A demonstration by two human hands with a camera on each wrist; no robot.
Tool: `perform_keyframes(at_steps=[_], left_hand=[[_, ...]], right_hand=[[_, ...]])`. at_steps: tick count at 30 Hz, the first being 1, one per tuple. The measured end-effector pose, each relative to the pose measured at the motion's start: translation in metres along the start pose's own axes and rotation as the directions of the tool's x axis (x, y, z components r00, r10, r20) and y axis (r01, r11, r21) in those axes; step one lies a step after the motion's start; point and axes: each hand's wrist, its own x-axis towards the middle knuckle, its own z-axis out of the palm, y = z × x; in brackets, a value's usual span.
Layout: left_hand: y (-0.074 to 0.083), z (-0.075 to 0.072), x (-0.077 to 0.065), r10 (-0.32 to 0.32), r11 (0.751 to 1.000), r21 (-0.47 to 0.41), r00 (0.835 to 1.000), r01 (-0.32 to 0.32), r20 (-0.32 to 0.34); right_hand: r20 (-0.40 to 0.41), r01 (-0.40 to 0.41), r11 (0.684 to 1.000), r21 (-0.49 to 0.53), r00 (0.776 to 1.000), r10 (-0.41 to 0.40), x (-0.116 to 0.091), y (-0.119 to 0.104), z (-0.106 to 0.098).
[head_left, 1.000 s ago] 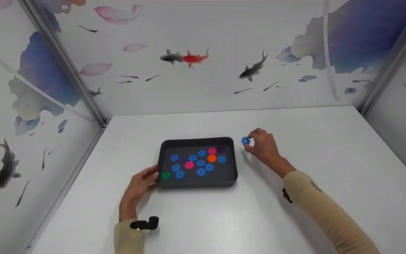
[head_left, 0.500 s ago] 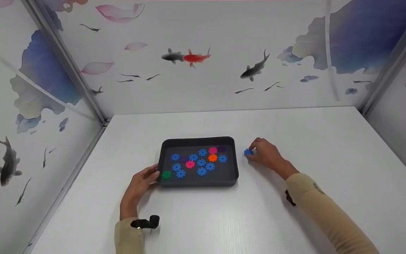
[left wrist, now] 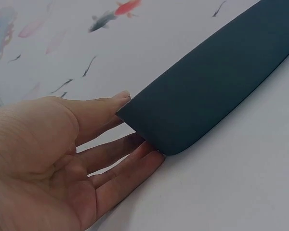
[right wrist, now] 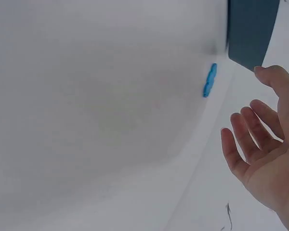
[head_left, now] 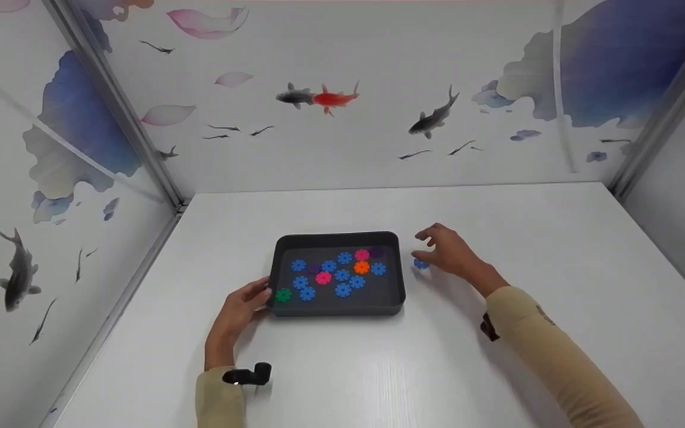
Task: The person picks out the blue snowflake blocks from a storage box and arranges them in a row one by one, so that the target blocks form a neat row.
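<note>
A dark grey rectangular tray (head_left: 338,311) lies on the white table, with several flower-shaped plastic discs inside. At its left end my left hand (head_left: 240,306) holds the tray, thumb at the rim and fingers low against the outer wall, as the left wrist view shows. To the right of the tray, a single blue notched disc (head_left: 420,264) lies on the table, partly covered by my right thumb in the head view. Just over it hovers my right hand (head_left: 451,252), thumb and fingers spread. The right wrist view shows a gap between the blue disc (right wrist: 210,80) and the fingers.
Most discs in the tray are blue, such as the blue disc (head_left: 343,290) near the front; others are pink, purple, orange and green. White panels with painted fish stand behind and on both sides of the table (head_left: 366,368).
My right hand has lowered the blue disc to the table beside the tray, let go, and spread its fingers. My left hand stays at the tray.
</note>
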Motion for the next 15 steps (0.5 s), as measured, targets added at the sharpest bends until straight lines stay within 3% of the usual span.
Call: perform_keyframes(at_steps=[6,15], left_hand=[[0.0,-0.001,0.001,0.003,1.0,0.017,1.0,-0.003,0.005],[0.0,-0.001,0.0,-0.006,1.0,-0.003,1.0,0.006,0.007]], right_hand=[[-0.038,-0.021,0.991,0.131,0.999,0.026,0.006,-0.021,-0.002],[-0.013,-0.043,0.958,0.284,0.999,0.049,0.014,-0.047,0.01]])
